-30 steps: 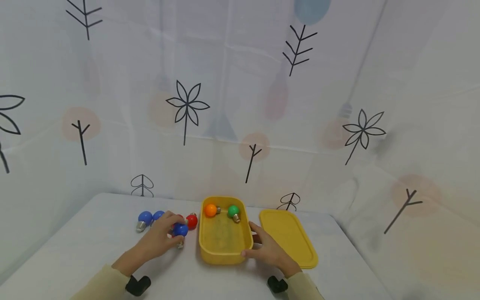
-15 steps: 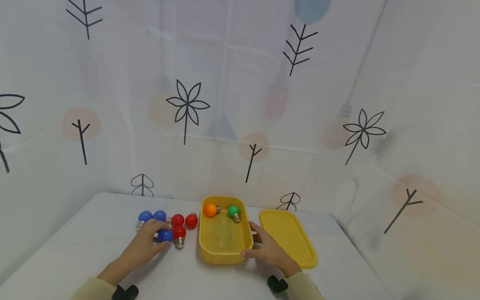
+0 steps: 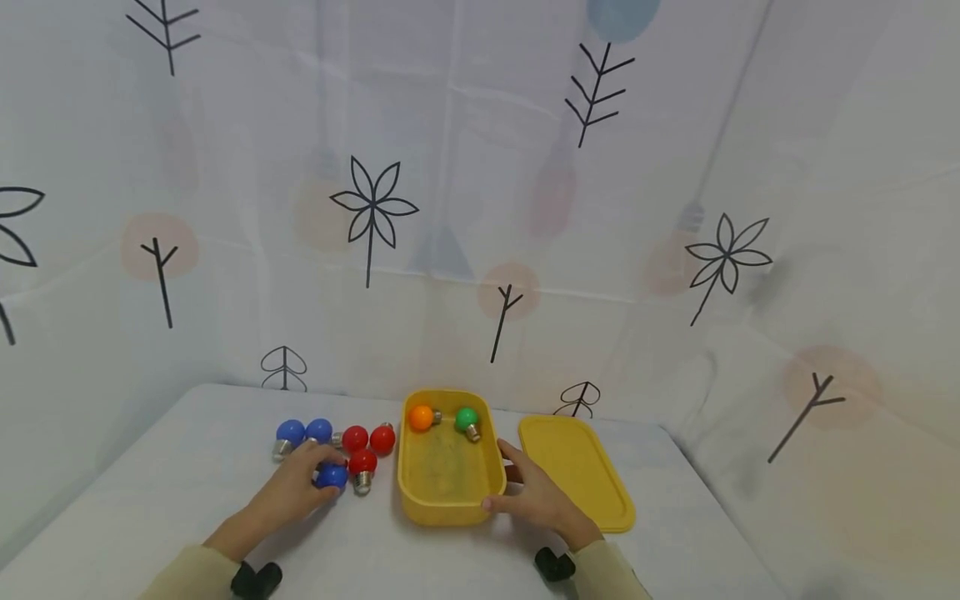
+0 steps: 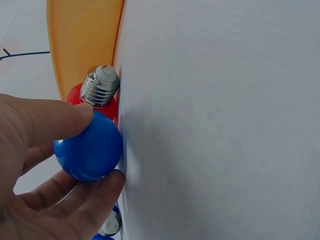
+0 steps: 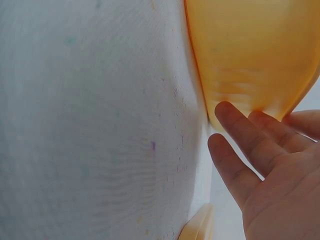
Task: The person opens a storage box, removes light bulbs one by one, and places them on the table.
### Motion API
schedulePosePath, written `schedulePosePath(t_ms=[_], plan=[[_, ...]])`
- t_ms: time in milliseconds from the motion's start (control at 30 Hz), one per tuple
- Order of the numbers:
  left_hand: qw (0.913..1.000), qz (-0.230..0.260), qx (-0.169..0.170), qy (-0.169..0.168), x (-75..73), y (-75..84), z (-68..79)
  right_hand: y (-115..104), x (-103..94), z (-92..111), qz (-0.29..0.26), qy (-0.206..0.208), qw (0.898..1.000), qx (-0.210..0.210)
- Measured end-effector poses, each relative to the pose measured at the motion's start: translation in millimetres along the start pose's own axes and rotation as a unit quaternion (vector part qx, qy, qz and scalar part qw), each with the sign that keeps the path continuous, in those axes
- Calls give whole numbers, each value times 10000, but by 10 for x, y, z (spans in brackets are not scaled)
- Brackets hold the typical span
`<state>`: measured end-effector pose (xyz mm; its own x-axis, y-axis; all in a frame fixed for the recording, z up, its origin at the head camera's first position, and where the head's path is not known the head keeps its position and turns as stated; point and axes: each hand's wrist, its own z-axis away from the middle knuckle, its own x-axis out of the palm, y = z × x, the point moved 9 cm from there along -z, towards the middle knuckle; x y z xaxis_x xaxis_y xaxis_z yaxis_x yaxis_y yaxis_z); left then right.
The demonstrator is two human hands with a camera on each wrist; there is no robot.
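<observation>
My left hand (image 3: 292, 485) pinches a blue light bulb (image 3: 331, 477) between thumb and fingers at table level; in the left wrist view its round blue globe (image 4: 90, 146) shows. Right beside it lies a red light bulb (image 3: 363, 463), metal base toward me. Two more red bulbs, one of them a red bulb (image 3: 355, 439), lie behind. A yellow box (image 3: 450, 515) stands in the middle, with an orange bulb (image 3: 422, 417) and a green bulb (image 3: 467, 419) inside. My right hand (image 3: 536, 496) rests at the box's right side with extended fingers, seen in the right wrist view.
Two other blue bulbs, including a blue bulb (image 3: 291, 432), lie beyond my left hand. A yellow lid (image 3: 577, 471) lies flat on the white table (image 3: 187, 467) to the right of the box. A patterned curtain (image 3: 450, 208) hangs behind the table.
My left hand has moved left with the blue bulb, from over the red bulbs down to the table beside them. The front red bulb has shifted slightly right. My right hand stays put.
</observation>
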<state>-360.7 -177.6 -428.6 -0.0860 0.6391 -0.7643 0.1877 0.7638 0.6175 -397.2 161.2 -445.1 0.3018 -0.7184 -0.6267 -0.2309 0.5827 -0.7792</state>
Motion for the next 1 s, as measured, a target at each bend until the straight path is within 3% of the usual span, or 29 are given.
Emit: schedulePosePath(t_ms=[233,567,733,1000], plan=[[10000,63,40,10,-44,23,27,6,2,-21,-11,-24,10000,32],[9997,-57,199,110,-87,69,44,-22,2,0,-174,-124,9993,-297],[9977,-148,570,348,-150,199,20,-2,-20,5,-141,-82,9996,-225],[9967,-324,645,373,-156,434,-45,-1,7,-11,-165,-125,9996,-202]])
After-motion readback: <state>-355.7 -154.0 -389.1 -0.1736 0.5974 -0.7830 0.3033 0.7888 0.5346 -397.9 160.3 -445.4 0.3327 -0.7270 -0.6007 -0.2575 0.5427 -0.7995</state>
